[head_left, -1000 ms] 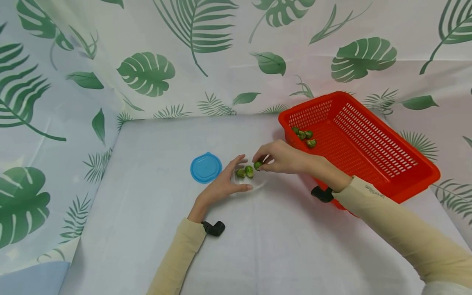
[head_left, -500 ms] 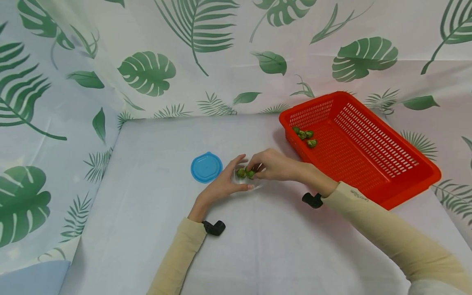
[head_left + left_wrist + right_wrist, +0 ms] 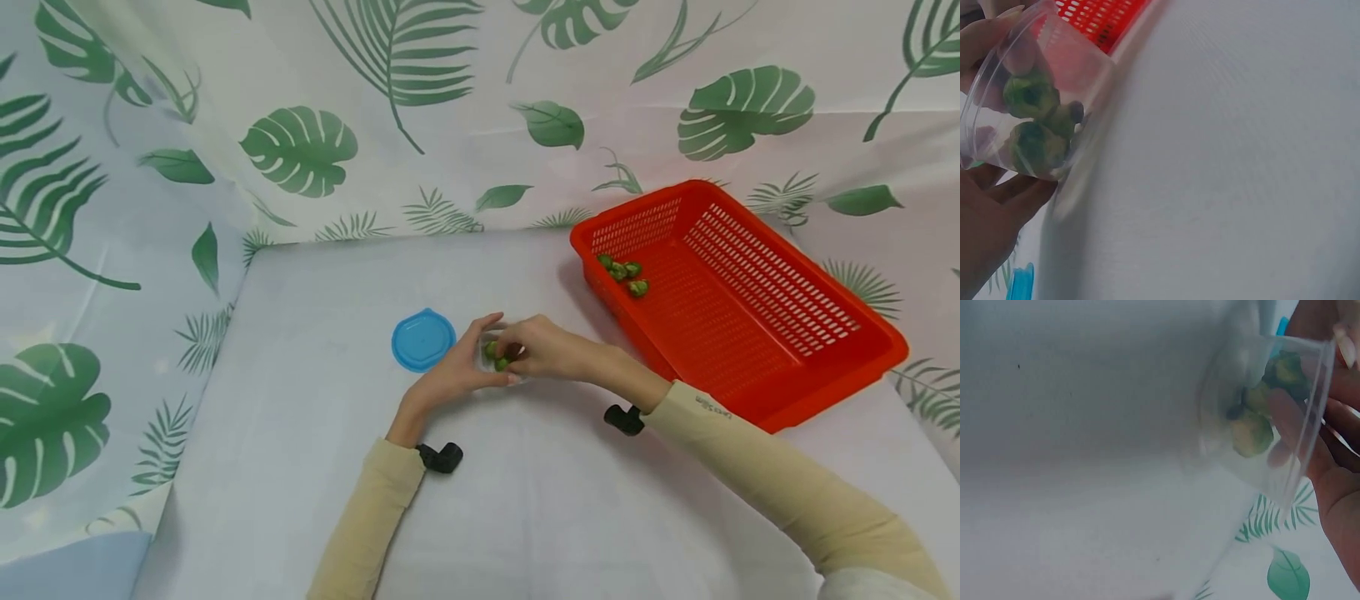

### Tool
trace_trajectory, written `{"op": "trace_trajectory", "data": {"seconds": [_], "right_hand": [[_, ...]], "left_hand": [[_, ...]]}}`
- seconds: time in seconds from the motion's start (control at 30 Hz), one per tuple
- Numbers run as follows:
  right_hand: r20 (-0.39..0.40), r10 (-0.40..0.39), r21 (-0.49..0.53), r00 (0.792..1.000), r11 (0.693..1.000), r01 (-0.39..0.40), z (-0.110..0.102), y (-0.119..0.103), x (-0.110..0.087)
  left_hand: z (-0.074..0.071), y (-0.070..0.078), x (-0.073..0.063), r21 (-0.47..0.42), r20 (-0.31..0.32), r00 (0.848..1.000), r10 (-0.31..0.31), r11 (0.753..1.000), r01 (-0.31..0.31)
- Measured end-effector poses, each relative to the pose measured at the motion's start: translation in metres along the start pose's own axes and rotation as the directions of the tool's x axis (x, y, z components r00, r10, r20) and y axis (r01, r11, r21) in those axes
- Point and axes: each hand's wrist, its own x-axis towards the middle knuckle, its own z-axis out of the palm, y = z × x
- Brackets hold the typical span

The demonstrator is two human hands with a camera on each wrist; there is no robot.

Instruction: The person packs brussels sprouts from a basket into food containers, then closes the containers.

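Note:
A clear plastic container point(image 3: 1094, 78) stands on the white tabletop with several Brussels sprouts point(image 3: 1038, 147) inside, seen through its wall in both wrist views. My left hand point(image 3: 450, 372) holds the container from the left, thumb and fingers spread round its sides. From the right, my right hand point(image 3: 551, 348) reaches over the rim, fingers down inside. Its fingertips pinch a Brussels sprout point(image 3: 1030, 95) within the container, though the hand partly hides the contact in the head view. A blue lid point(image 3: 423, 340) lies flat just left of the container.
A red perforated basket point(image 3: 720, 333) stands at the back right, with several Brussels sprouts point(image 3: 637, 288) in its left corner. Leaf-patterned cloth point(image 3: 450, 175) rises behind and to the left of the table.
My right hand has moved left and slightly toward me, bringing its Brussels sprout down into the container. My left hand stays round the container. The basket and lid have not moved.

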Motion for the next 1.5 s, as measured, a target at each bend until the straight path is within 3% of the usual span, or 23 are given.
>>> {"op": "trace_trajectory", "data": {"seconds": [0.57,0.83,1.1,1.5], "right_hand": [[-0.084,0.015,-0.064,0.996,0.998,-0.021,0.013,0.003,0.002],[-0.070,0.008,-0.078,0.998,0.997,-0.014,0.015,0.004,0.001],[-0.094,-0.051,-0.107,0.994,0.993,0.041,0.006,0.003,-0.006],[-0.101,-0.036,-0.107,0.994,0.994,0.025,-0.018,-0.013,-0.019]], "left_hand": [[0.003,0.001,0.000,-0.022,0.008,1.000,0.030,0.999,-0.030],[0.005,-0.001,-0.001,-0.032,0.001,0.999,0.041,0.999,-0.041],[0.007,-0.006,-0.001,-0.063,-0.017,0.998,0.054,0.996,-0.055],[0.007,-0.003,-0.003,-0.074,-0.028,1.000,0.006,0.997,-0.008]]}}
